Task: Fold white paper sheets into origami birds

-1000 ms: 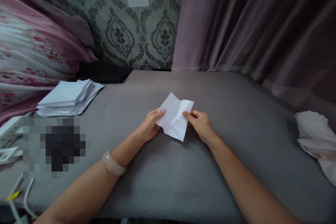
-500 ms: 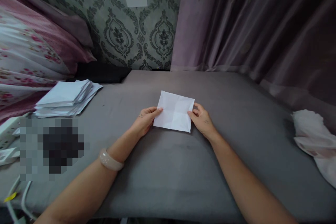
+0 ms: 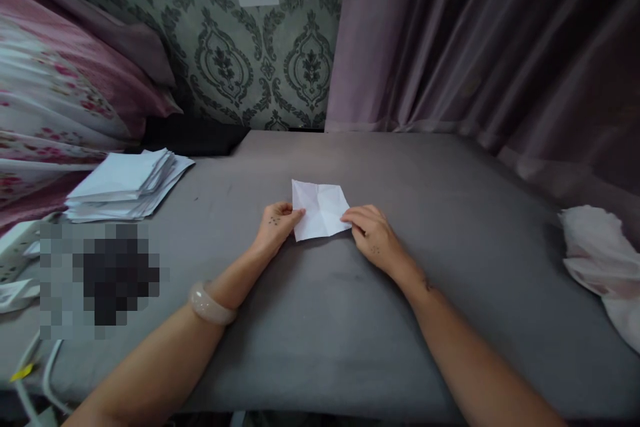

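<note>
A small white sheet of paper [image 3: 320, 210] with crossing fold creases is held up over the middle of the grey-covered table. My left hand [image 3: 277, 227] pinches its left edge, thumb on the near face and fingers behind. At the right edge, my right hand [image 3: 373, 230] grips the paper between thumb and fingertips, with the back of the hand turned up. The paper bends a little along its creases, and its top right corner looks cut off or folded back. A pale bangle [image 3: 213, 305] sits on my left wrist.
A stack of white paper [image 3: 125, 180] lies at the left, before a black folded item [image 3: 193, 135]. A power strip [image 3: 17, 247] with cables and a blurred-out patch are at the left edge. Whitish crumpled fabric [image 3: 597, 253] lies far right on the grey table [image 3: 475, 213]. Curtains hang behind.
My right hand has turned over and shifted slightly left, taking a new grip on the paper's right edge. The paper has tilted and now bends along its creases.
</note>
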### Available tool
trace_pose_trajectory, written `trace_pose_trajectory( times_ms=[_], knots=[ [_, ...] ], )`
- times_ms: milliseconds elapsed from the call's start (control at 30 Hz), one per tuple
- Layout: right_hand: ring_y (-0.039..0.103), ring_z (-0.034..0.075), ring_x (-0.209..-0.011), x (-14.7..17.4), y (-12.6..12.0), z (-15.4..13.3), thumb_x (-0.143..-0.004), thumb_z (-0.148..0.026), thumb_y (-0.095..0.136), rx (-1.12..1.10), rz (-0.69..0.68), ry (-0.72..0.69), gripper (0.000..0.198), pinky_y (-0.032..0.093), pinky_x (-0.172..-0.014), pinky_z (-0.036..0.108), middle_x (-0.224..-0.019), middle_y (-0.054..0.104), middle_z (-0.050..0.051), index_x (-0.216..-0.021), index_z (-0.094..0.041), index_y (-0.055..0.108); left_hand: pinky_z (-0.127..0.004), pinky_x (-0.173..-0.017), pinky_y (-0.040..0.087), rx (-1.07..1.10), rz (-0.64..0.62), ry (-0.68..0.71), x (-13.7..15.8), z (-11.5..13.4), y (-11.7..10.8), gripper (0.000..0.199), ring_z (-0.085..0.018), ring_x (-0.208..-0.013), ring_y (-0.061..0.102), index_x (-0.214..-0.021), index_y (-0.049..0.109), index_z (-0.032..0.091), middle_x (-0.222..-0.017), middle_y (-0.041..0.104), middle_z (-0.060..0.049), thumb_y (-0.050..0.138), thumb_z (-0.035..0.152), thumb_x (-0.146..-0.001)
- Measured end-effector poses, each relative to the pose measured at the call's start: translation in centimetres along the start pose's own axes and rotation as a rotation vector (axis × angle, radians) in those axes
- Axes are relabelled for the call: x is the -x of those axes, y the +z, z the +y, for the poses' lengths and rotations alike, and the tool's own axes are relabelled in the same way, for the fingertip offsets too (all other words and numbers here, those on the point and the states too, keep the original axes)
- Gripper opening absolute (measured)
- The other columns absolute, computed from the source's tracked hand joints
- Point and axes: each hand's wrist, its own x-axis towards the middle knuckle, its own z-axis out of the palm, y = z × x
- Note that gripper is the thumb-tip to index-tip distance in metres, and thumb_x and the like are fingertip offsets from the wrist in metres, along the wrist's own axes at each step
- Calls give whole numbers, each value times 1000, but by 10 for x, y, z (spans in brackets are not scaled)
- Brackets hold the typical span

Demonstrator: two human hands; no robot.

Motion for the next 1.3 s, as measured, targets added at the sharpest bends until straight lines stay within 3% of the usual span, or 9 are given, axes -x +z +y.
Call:
trace_pose_trajectory(
  times_ms=[100, 200, 300, 367, 500, 600, 800, 1067, 1300],
  knots=[
    [56, 22, -103, 6, 4, -1, -83, -4, 45, 56, -125, 8, 34, 44, -91, 38, -109, 68, 6, -103, -20, 66, -21, -48, 43, -38, 62, -12, -5, -4, -2, 29, -13, -58, 60, -97, 57, 12, -72, 63, -3, 68, 24, -73],
    [55, 22, -103, 7, 6, -1, -83, -5, 44, 78, -150, 16, 34, 44, -92, 37, -112, 66, 7, -107, -18, 64, -27, -60, 51, -163, 169, 91, -9, -8, -4, 51, -18, -76, 65, -116, 48, 12, -100, 63, -12, 70, 27, -72],
    [54, 23, -103, 6, 7, 0, -83, -6, 45, 80, -139, 29, 33, 44, -93, 38, -113, 65, 9, -108, -17, 63, -39, -84, 51, -437, 170, 455, -5, -9, -4, 64, -28, -110, 57, -125, 44, 14, -131, 48, -20, 74, 32, -71],
    [54, 23, -103, 5, 7, 2, -83, -7, 45, 69, -130, 46, 32, 44, -93, 38, -113, 64, 10, -109, -16, 63, -49, -100, 39, -723, 72, 759, 3, -8, -3, 61, -33, -127, 43, -125, 49, 18, -136, 47, -17, 75, 36, -72],
    [56, 23, -104, 5, 7, 5, -82, -9, 48, 20, -118, 83, 30, 44, -94, 38, -113, 63, 10, -107, -16, 63, -50, -103, 28, -1088, -173, 1017, 17, -9, -2, 37, -30, -119, 48, -120, 56, 22, -123, 62, -10, 63, 35, -86],
    [56, 23, -104, 5, 6, 6, -82, -10, 49, -7, -112, 99, 28, 45, -93, 38, -112, 63, 11, -106, -16, 63, -48, -101, 27, -1206, -197, 1066, 17, -10, -5, 24, -27, -112, 53, -115, 60, 19, -116, 67, -9, 49, 26, -94],
    [56, 22, -103, 5, 6, 4, -82, -8, 48, 27, -112, 66, 29, 45, -93, 37, -110, 64, 10, -106, -16, 63, -45, -100, 27, -1305, -312, 1134, 11, -8, -2, 27, -23, -104, 58, -113, 61, 19, -110, 69, -7, 40, 15, -97],
    [56, 21, -101, 10, -1, -5, -87, -15, 53, 39, -185, 43, 19, 44, -93, 36, -108, 65, 7, -101, -19, 65, -40, -90, 33, -1266, -315, 1073, 16, -5, 2, 28, -21, -91, 62, -103, 65, 17, -97, 71, -7, 38, 20, -99],
    [57, 21, -98, 8, -5, -3, -90, -22, 55, -14, -154, 186, 12, 45, -88, 36, -101, 65, 7, -86, -19, 67, -37, -83, 37, -1163, -252, 891, 17, -3, 8, 32, -22, -89, 63, -95, 68, 19, -95, 71, -7, 38, 31, -98]
  ],
)
